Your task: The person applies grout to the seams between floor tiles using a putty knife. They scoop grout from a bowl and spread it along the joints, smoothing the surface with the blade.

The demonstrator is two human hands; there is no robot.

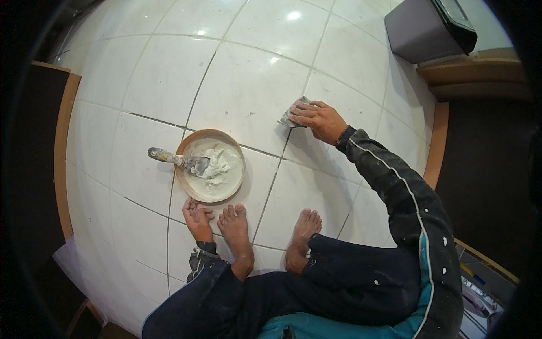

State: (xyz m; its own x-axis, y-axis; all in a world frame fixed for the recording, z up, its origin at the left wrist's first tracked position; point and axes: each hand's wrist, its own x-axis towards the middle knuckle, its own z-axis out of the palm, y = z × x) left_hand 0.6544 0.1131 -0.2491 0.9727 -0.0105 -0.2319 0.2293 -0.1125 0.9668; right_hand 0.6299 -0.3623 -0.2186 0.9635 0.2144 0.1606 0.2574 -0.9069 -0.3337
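My right hand reaches far out and grips a flat grey pad smeared with white, pressing it on the tiled floor at a joint between tiles. What the pad is made of I cannot make out. A round shallow bowl of white paste stands left of the pad. Across its left rim leans a putty knife, its blade in the paste and its handle sticking out. Just below the bowl, my left hand rests low with loosely bent fingers, holding nothing.
My bare feet stand close to the bowl. A grey bin with a dark lid is at the far right. Wood-edged dark furniture borders the floor on both sides. Some tile joints show dark lines, others are pale.
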